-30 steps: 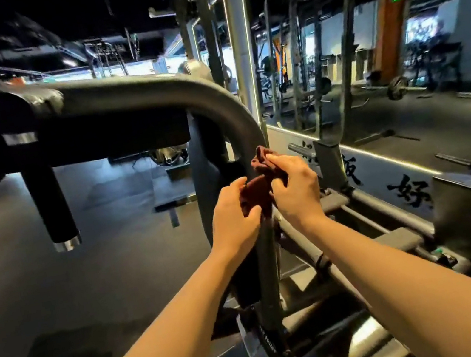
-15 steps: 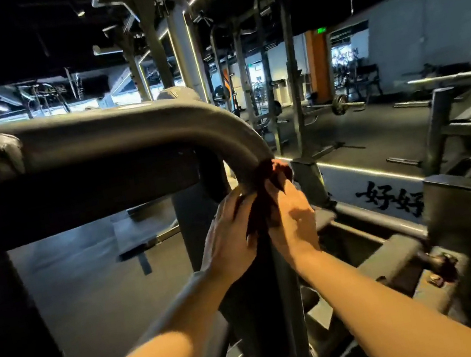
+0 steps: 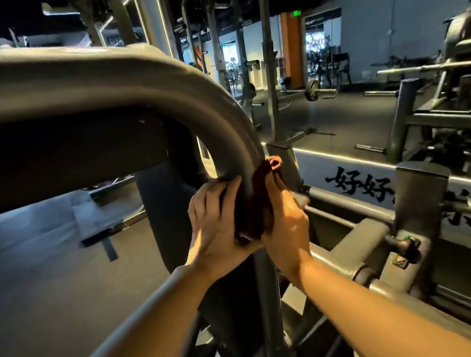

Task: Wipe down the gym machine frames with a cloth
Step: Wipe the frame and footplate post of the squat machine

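Both hands hold the cloth (image 3: 251, 210) wrapped around the frame tube (image 3: 229, 135): the left hand (image 3: 216, 229) presses it from the left, the right hand (image 3: 286, 223) from the right, with the tube between the palms. Right at the hands the tube runs upright. Above them it bends over and away to the left, so the left hand is nearer the unwiped stretch.
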A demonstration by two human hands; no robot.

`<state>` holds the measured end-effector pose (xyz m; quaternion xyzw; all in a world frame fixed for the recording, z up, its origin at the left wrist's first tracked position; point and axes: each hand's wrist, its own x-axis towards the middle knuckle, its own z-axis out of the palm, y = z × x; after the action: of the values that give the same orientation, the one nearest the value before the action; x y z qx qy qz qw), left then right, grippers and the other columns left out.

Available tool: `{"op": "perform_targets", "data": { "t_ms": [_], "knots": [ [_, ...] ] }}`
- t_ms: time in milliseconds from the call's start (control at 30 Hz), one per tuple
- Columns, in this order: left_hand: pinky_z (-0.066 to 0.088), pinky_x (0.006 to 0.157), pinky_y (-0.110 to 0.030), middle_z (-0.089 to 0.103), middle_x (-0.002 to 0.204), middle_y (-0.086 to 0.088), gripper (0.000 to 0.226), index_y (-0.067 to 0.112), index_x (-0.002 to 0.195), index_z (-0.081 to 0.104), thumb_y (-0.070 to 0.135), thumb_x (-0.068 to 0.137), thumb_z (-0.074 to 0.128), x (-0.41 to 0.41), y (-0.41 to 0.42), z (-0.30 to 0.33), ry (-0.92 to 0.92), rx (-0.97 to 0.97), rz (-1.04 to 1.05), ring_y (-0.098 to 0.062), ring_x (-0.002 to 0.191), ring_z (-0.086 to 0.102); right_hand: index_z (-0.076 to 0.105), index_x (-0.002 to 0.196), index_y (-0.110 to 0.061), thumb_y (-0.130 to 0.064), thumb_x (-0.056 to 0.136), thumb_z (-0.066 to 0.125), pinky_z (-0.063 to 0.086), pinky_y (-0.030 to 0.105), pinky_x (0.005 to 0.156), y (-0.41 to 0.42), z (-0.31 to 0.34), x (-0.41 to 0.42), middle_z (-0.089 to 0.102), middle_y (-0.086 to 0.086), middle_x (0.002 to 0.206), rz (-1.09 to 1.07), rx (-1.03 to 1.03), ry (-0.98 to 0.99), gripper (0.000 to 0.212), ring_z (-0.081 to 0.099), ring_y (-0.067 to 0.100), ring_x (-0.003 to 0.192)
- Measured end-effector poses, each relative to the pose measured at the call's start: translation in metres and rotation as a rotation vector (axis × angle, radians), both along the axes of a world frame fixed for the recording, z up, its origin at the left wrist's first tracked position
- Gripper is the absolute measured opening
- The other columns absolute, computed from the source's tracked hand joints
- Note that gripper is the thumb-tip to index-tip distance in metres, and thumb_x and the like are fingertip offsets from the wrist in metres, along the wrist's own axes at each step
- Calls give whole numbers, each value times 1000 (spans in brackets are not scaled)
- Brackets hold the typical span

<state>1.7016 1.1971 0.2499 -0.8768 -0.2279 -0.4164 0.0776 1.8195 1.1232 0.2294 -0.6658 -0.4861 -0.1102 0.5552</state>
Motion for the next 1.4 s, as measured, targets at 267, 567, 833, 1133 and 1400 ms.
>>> {"op": "perform_targets", "data": {
  "t_ms": [267, 567, 833, 1133, 1400],
  "knots": [
    [-6, 114, -48, 8, 150, -7, 129, 34, 153, 13, 56, 49, 87, -15, 2, 6, 319, 29, 57, -33, 141, -2, 40, 145, -13, -23, 90, 54, 41, 20, 105, -22, -40, 6, 53, 1, 134, 203, 0, 105, 58, 49, 9, 123],
    [9, 113, -57, 12, 148, -9, 128, 32, 151, 15, 47, 49, 91, -11, 4, 4, 330, 106, 146, -35, 140, 6, 28, 151, -9, -39, 87, 52, 47, 51, 98, -26, -106, -21, 33, 20, 154, 83, -162, -79, 75, 47, 45, 129],
    [5, 117, -44, 29, 146, -13, 114, 14, 142, 33, 30, 47, 94, -26, -49, -55, 355, 283, 130, -32, 138, 25, 37, 149, -28, -16, 98, 54, 38, 26, 110, -63, -106, -26, 45, -5, 147, 134, -114, 293, 55, 45, 13, 133],
    [19, 116, -52, 20, 157, -17, 88, 10, 145, 42, 25, 70, 84, -48, -32, -105, 571, 296, 226, -32, 149, 3, 42, 146, -18, -30, 96, 41, 33, 50, 115, -28, -161, -50, 31, 14, 156, 133, -197, 82, 51, 26, 38, 145],
    [-7, 120, -48, 3, 160, -19, 116, 15, 150, 29, 45, 55, 88, -43, -14, -122, 630, 420, 297, -35, 148, -10, 61, 130, -9, -12, 95, 44, 37, 27, 111, -53, -158, -53, 51, 8, 143, -22, -122, 434, 39, 48, 21, 132]
  ]
}}
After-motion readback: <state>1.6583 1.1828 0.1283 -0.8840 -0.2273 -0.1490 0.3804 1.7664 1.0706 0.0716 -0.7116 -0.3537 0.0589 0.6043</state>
